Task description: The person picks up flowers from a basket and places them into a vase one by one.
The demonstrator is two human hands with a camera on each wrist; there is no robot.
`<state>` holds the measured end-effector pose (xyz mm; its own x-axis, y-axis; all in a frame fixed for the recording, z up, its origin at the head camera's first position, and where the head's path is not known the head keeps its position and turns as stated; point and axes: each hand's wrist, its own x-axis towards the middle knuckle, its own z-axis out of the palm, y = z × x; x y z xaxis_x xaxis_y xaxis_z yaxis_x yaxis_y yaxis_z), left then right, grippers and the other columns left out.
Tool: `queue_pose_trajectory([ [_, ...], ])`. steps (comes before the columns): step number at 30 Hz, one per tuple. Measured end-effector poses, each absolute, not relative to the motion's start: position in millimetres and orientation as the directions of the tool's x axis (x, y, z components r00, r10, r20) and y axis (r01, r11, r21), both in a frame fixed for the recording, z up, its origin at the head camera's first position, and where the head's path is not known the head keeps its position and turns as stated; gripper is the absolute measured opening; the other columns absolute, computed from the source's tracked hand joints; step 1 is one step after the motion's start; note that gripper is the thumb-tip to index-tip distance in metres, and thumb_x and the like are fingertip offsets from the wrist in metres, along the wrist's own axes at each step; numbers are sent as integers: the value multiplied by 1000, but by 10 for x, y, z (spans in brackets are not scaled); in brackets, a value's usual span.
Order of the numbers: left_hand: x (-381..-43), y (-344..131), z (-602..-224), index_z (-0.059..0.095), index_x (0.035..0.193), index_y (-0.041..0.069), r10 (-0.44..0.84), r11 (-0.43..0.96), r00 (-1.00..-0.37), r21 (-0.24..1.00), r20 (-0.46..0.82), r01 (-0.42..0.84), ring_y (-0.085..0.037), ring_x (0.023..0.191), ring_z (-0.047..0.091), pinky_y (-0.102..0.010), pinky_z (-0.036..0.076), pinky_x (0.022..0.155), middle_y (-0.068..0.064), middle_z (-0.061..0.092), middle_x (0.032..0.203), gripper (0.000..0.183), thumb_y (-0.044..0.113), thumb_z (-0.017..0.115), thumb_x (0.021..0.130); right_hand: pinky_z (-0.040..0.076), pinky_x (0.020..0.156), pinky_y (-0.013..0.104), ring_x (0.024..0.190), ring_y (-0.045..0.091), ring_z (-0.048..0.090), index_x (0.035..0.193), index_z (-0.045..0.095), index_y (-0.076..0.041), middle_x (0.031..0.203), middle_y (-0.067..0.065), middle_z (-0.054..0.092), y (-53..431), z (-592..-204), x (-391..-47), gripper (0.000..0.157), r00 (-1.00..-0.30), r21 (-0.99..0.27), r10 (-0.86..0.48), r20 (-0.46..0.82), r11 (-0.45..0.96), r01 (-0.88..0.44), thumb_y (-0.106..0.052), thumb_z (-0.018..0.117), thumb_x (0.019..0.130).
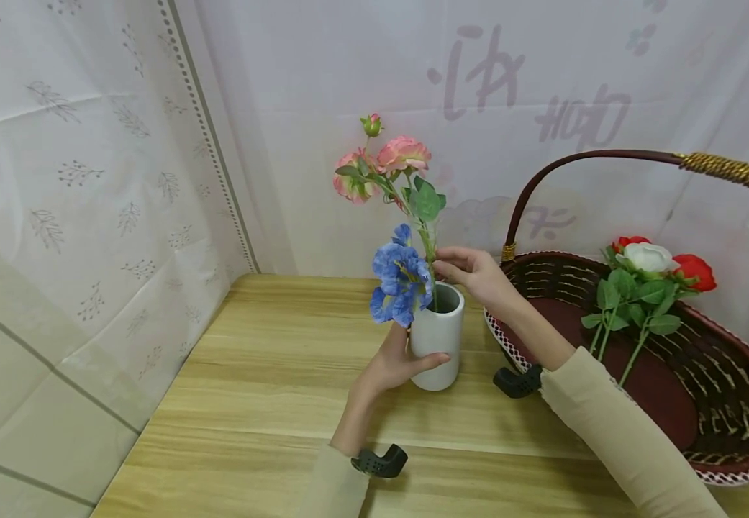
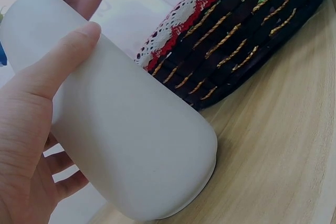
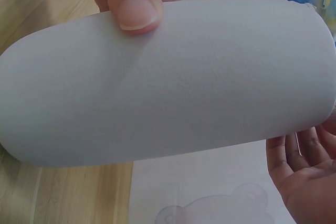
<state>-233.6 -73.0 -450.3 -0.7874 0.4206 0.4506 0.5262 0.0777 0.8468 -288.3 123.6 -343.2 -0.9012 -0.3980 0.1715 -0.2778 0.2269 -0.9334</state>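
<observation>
A white vase [image 1: 435,352] stands upright on the wooden table. My left hand [image 1: 383,367] grips its left side, the thumb across the front and the other fingers mostly behind it. Above the rim, my right hand [image 1: 480,280] pinches the green stem of the pink flowers [image 1: 404,155], whose lower end goes into the vase's mouth. A blue flower [image 1: 402,280] leans over the left of the rim. In the left wrist view the vase [image 2: 131,129] fills the middle. The right wrist view shows the right hand [image 3: 315,177] beside the rim end, its fingertips hidden by the vase.
To the right sits a dark woven basket [image 1: 737,360] with a tall arched handle [image 1: 594,153] and lace trim. Red and white roses [image 1: 647,257] lie in it. A pale printed cloth [image 1: 296,180] hangs behind the table, another along the left.
</observation>
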Motion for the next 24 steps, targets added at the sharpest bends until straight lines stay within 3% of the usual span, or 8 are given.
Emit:
queue_pose_trajectory([
  [5, -2355, -731, -4546, 18, 160, 30, 419, 107, -807, 860, 417, 499, -18, 134, 46, -45, 39, 110, 1, 40, 153, 103, 12, 85, 84, 53, 96, 38, 104, 20, 67, 134, 59, 1, 122, 18, 66, 1268, -3428, -2854, 36, -900, -927, -390, 193, 229, -298, -19, 59, 105],
  [10, -2460, -723, -4660, 9, 161, 38, 424, 82, -784, 843, 453, 532, -13, 138, 42, -43, 37, 112, 11, 32, 158, 115, 11, 87, 81, 55, 91, 34, 107, 22, 67, 131, 63, -2, 119, 16, 69, 1315, -3422, -2812, 34, -889, -917, -396, 230, 219, -334, -23, 61, 104],
  [16, -2483, -722, -4705, 16, 159, 35, 429, 118, -784, 833, 448, 540, -15, 133, 46, -42, 39, 110, 6, 41, 151, 108, 13, 87, 81, 56, 89, 32, 105, 23, 67, 131, 64, -2, 117, 16, 70, 1389, -3436, -2782, 34, -880, -905, -395, 263, 216, -368, -23, 59, 104],
  [24, -2327, -736, -4469, 14, 162, 26, 426, 74, -781, 843, 456, 533, -22, 136, 44, -46, 39, 110, -2, 38, 156, 108, 7, 85, 82, 56, 86, 48, 99, 21, 69, 127, 64, 2, 114, 21, 69, 1455, -3408, -2717, 31, -878, -900, -387, 283, 209, -382, -17, 60, 104],
])
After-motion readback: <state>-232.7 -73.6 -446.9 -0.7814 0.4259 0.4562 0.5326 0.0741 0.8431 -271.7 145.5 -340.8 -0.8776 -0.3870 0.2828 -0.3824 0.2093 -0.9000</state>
